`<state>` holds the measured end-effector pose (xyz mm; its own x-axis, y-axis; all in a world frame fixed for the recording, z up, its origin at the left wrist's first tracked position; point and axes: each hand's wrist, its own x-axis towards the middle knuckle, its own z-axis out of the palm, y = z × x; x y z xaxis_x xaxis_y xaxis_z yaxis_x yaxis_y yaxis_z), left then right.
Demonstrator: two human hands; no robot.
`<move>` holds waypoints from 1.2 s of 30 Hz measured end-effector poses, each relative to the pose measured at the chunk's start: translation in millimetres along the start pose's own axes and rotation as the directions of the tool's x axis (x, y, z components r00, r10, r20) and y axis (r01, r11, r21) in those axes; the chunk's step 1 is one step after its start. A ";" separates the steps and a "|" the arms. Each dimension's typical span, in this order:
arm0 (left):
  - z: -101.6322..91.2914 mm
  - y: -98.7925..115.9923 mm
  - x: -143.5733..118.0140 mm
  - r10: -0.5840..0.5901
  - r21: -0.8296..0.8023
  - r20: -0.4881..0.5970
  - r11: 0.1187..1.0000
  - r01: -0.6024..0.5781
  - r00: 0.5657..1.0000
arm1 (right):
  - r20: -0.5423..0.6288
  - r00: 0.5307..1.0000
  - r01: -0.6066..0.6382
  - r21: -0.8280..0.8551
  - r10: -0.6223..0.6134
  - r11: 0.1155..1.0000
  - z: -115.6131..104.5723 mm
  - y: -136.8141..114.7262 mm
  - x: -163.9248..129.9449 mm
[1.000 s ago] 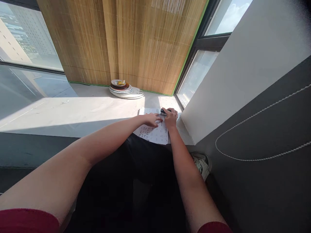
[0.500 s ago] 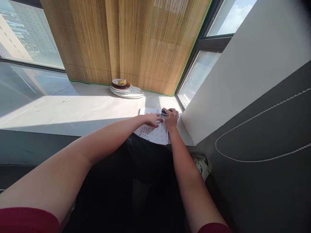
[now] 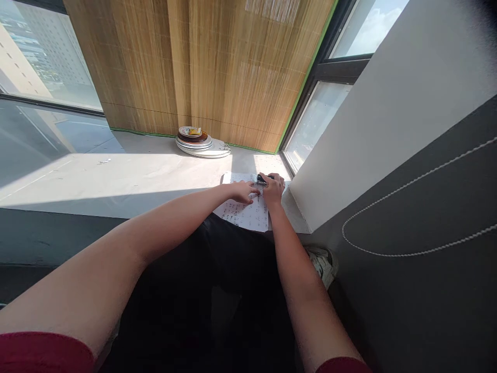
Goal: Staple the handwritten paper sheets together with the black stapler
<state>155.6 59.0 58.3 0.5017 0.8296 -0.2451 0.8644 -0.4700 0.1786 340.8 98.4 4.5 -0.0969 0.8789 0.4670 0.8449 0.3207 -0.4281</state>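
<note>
Written sheets of paper [image 3: 248, 215] lie on the window sill in front of me, covered with rows of dark handwriting. My left hand [image 3: 243, 191] rests on the paper with its fingers stretched out, pressing it flat. At the upper right of the paper, my right hand [image 3: 274, 189] is closed around a small black stapler [image 3: 261, 180]. Part of the stapler is hidden under the fingers, and its left end shows near my left fingertips.
A stack of plates [image 3: 194, 143] stands on the sill [image 3: 147, 171] by the bamboo blind [image 3: 209, 67]. To the right are a white wall [image 3: 373, 109] and a hanging bead cord [image 3: 388, 255]. A shoe [image 3: 322, 263] shows below the sill.
</note>
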 end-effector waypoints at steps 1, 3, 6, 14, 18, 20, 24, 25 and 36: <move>0.2 -0.1 0.2 -0.004 -0.004 0.000 1.000 0.004 1.000 | -0.003 1.000 -0.001 0.007 0.001 1.000 0.4 0.1 0.0; 0.8 -0.7 0.8 -0.011 -0.008 0.000 1.000 0.011 1.000 | -0.010 1.000 -0.006 0.022 0.006 1.000 1.2 0.7 0.4; 1.8 -2.1 2.0 -0.011 -0.022 -0.003 1.000 0.011 1.000 | -0.025 1.000 -0.017 0.042 0.018 0.999 2.8 2.3 1.5; 2.3 -3.3 3.4 0.005 -0.012 0.000 1.000 -0.005 1.000 | -0.052 0.998 -0.022 0.102 0.028 0.995 6.4 7.8 5.0; 2.4 -2.9 3.1 0.001 0.000 -0.003 1.000 -0.001 1.000 | -0.031 0.999 -0.037 0.119 0.041 0.992 5.7 9.0 7.5; 2.6 -3.1 3.1 0.002 -0.001 -0.003 1.000 -0.002 1.000 | -0.028 0.999 -0.039 0.113 0.042 0.993 4.8 8.4 7.6; 3.5 -4.7 4.1 0.009 -0.034 -0.014 0.999 -0.009 1.000 | -0.018 0.999 -0.036 0.097 0.038 0.995 2.2 5.4 5.6; 3.8 -5.2 4.6 0.009 -0.038 -0.015 0.999 -0.009 1.000 | -0.017 0.999 -0.034 0.091 0.035 0.995 1.4 4.5 4.9; 4.4 -5.9 5.1 0.011 -0.055 -0.013 0.998 -0.011 1.000 | -0.013 1.000 -0.025 0.061 0.026 0.998 -0.4 1.3 1.1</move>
<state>153.2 64.7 51.8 0.5105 0.8285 -0.2303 0.8555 -0.4622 0.2335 342.1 99.7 4.8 -0.0682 0.8825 0.4654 0.8132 0.3194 -0.4865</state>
